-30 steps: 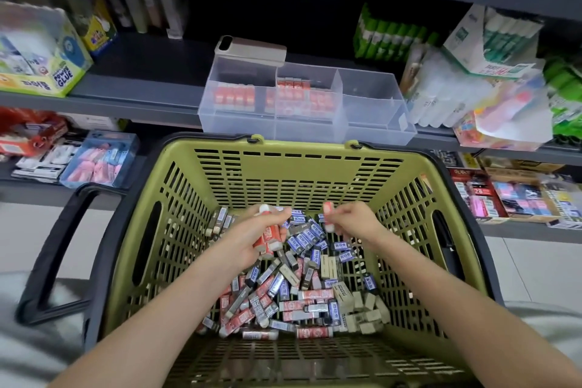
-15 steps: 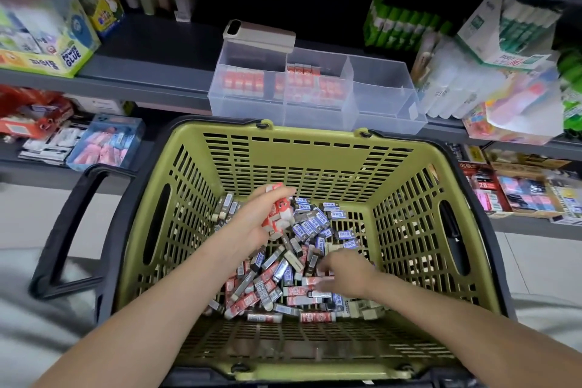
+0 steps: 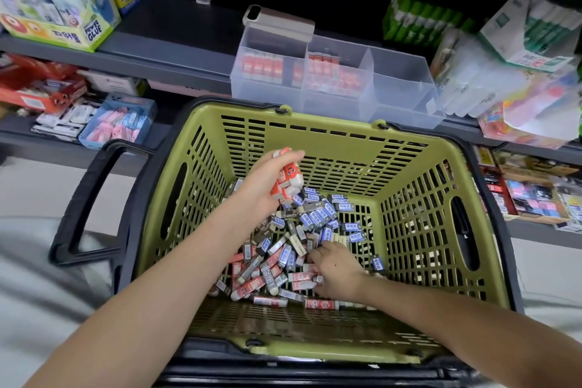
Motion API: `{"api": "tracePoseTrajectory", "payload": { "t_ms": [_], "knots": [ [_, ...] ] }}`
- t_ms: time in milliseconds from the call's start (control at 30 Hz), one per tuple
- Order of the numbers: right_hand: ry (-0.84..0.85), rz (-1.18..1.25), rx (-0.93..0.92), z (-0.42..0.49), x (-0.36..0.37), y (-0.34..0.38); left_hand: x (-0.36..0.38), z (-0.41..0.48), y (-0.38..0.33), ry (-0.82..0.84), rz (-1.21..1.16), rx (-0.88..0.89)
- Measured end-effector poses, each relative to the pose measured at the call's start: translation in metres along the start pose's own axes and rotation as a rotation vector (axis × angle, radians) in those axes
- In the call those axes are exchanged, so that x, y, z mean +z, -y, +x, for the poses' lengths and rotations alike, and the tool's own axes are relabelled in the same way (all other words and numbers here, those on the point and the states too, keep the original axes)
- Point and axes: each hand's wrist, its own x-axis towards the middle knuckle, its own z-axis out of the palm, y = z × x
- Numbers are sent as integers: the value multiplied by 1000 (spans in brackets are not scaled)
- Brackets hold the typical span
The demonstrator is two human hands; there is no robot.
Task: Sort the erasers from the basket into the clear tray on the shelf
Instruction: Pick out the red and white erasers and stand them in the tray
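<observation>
An olive-green basket (image 3: 330,118) holds a heap of erasers (image 3: 311,220) in red, blue and grey sleeves. My left hand (image 3: 264,181) is raised above the heap and grips a bunch of red erasers (image 3: 288,181). My right hand (image 3: 338,271) is down in the heap, palm down, fingers curled among the erasers; what it holds is hidden. The clear tray (image 3: 406,94) stands on the shelf just behind the basket. Its left and middle compartments hold red erasers (image 3: 263,66); the right compartment looks empty.
A phone (image 3: 278,20) lies on the tray's back left corner. A glue box (image 3: 59,14) sits at the shelf's left, green glue sticks (image 3: 422,19) and packets at the right. The basket's black handle (image 3: 82,201) hangs to the left. Lower shelves carry more stationery.
My right hand dropped from beside my left hand into the eraser heap and now digs further right. My left hand has stayed raised with its red erasers. The view tilted down.
</observation>
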Motion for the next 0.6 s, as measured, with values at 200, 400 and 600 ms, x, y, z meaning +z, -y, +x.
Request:
{"api": "tracePoseTrajectory", "payload": {
  "t_ms": [200,400,600],
  "knots": [
    [-30,247,99,-4,-8,-7,-4,-4,-8,34,-52,25],
    [-33,968,300,-20,-62,-14,-4,-14,-18,70,-5,81],
    [-441,1598,382,-30,-132,-24,-2,-21,-22,97,-8,57]
  ]
}}
